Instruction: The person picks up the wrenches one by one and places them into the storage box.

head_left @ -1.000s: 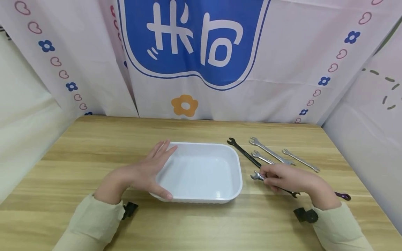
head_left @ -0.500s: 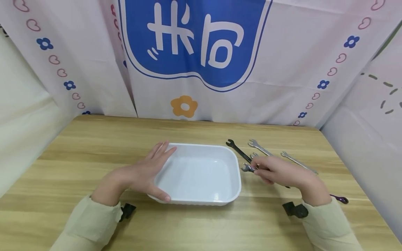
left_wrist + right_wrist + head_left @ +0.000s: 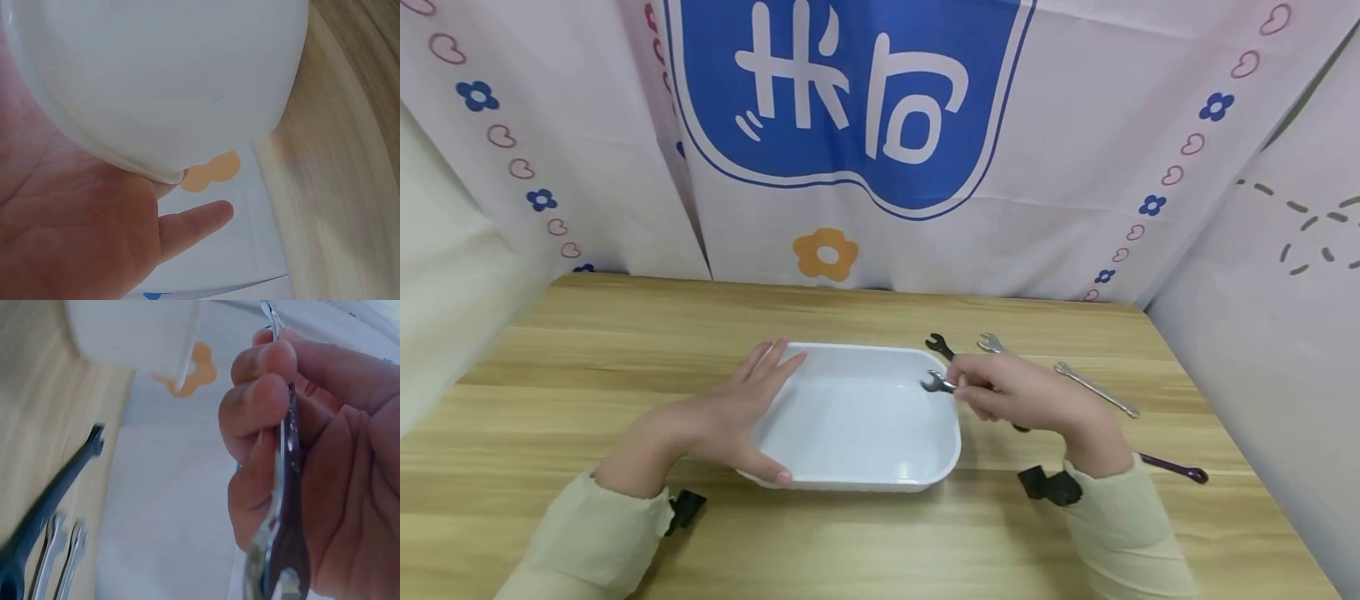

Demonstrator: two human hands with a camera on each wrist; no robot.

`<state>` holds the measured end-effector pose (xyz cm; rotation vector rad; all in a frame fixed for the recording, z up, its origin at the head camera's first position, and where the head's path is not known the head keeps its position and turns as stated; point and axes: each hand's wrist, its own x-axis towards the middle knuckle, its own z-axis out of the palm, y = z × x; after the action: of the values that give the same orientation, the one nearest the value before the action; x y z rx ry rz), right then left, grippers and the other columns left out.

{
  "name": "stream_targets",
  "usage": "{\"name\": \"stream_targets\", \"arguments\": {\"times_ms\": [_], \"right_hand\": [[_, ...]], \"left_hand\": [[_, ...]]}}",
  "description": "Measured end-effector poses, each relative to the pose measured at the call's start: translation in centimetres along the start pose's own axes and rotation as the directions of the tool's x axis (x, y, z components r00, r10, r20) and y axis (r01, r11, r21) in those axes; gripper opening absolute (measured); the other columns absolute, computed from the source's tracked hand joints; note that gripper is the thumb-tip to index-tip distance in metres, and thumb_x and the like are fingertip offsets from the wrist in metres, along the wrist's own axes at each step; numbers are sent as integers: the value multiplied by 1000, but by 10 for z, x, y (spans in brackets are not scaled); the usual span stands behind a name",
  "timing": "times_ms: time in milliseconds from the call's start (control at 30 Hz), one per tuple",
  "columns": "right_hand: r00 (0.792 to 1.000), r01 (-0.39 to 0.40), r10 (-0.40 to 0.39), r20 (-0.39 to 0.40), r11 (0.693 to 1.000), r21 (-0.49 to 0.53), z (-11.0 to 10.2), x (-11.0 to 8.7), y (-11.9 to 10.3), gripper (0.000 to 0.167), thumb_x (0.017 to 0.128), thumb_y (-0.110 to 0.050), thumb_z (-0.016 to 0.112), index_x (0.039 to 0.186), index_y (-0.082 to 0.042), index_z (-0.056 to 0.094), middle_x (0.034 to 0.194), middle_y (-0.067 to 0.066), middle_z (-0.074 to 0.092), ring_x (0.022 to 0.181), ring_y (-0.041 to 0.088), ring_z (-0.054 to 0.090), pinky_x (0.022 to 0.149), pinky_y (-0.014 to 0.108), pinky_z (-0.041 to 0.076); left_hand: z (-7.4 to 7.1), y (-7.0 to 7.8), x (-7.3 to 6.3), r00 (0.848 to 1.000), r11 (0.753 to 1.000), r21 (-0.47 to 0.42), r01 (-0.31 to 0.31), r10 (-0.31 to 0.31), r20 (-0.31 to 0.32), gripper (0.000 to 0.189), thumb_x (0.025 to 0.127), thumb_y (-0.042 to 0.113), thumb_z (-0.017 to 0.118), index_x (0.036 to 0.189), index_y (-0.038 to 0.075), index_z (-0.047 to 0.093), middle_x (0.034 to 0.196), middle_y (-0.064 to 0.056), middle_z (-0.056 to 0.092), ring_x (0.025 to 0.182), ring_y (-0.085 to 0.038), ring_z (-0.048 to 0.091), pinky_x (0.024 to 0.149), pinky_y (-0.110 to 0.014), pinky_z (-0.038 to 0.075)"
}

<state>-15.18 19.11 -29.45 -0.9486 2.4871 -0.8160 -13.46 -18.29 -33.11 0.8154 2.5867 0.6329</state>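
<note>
Left hand: yours, fingers and thumb spread fairly straight, laid along the left rim of the white tray; thumb at the near corner, fingers at the far one.

Right hand: yours, fingers curled round a chrome wrench. In the head view its open-ended head lies across the tray's right wall; your right wrist view shows a gap between wrench and tray.

White tray: near the middle of the wooden table, its inner floor in full sight beyond your left hand. Wood stretches before its near rim, and a strip lies between its far rim and the backdrop.

Black wrench: just beside the tray's far right corner, partly hidden under your right hand.

Silver wrench: right of the black one, mostly covered by your hand.

Small silver wrench: fully in sight, farther right, with wood between it and the table's right edge.

Purple wrench: beyond your right wrist, its visible end pointing toward that same edge.
</note>
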Motion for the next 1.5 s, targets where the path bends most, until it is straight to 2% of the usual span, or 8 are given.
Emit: {"name": "stream_targets", "arguments": {"times_ms": [167, 300, 400, 567, 767, 900, 1233, 1500], "right_hand": [[999, 34, -34, 9, 999, -11, 8, 17, -19, 12, 103, -14, 52, 109, -11, 61, 65, -7, 49, 54, 5, 42, 50, 21, 37], [998, 56, -56, 12, 998, -16, 13, 25, -29, 11, 103, -16, 53, 109, -13, 61, 67, -8, 50, 57, 4, 45, 54, 21, 39], [993, 113, -113, 21, 993, 26, 17, 31, -32, 10, 103, -15, 53, 108, -13, 61, 68, -7, 51, 60, 5, 47, 56, 22, 41], [964, 250, -260, 61, 958, 141, 27, 40, -35, 8, 103, -11, 52, 103, -8, 59, 68, -4, 51, 62, 4, 50, 58, 21, 44], [935, 342, -352, 41, 926, 161, 39, 47, -38, 8, 103, -9, 51, 103, -8, 58, 68, -3, 52, 62, 1, 49, 57, 19, 44], [932, 351, -360, 34, 924, 150, 45, 51, -38, 9, 103, -8, 50, 106, -7, 59, 70, -1, 54, 64, 1, 49, 57, 19, 45], [922, 362, -376, 92, 922, 134, 54, 58, -36, 12, 103, -9, 49, 107, -6, 60, 73, -1, 55, 67, -1, 49, 60, 18, 45], [946, 269, -282, 156, 958, 103, 58, 59, -35, 14, 99, -4, 54, 111, -4, 62, 72, -7, 53, 67, -3, 48, 66, 20, 47]], "left_hand": [[-3, 0, -6, 1000, 1000, 7, 0, 0, -3, 141, 64, 74, 77, 160, 14, -6, 165, -19, -20, 151, -45, -17, 109, -78, 18], [-2, 1, -4, 1000, 1000, -6, -10, 10, -2, 141, 64, 74, 77, 161, 15, -6, 164, -19, -21, 151, -45, -18, 109, -78, 17], [-2, 1, -2, 1000, 1000, -2, -4, 4, -6, 141, 63, 75, 77, 161, 15, -5, 165, -18, -20, 151, -44, -16, 109, -78, 19], [-1, 1, -1, 1000, 1000, 2, 5, -5, -17, 141, 62, 74, 78, 161, 15, -3, 166, -18, -18, 151, -45, -14, 110, -76, 19], [-1, 1, -1, 1000, 1000, 7, 13, -12, -23, 141, 61, 74, 78, 161, 16, -2, 166, -18, -16, 152, -45, -12, 110, -76, 20], [-1, 1, 0, 999, 1000, 11, 9, -9, -31, 140, 61, 74, 79, 161, 16, -1, 166, -19, -14, 151, -45, -11, 110, -77, 21], [-2, 3, -2, 999, 1000, 3, 7, -7, -34, 140, 62, 72, 80, 161, 14, -1, 166, -20, -15, 151, -46, -12, 111, -76, 18], [0, 1, -2, 999, 1000, 14, 3, -2, -32, 139, 62, 73, 79, 161, 15, -1, 166, -20, -15, 151, -46, -11, 112, -75, 17]]}}
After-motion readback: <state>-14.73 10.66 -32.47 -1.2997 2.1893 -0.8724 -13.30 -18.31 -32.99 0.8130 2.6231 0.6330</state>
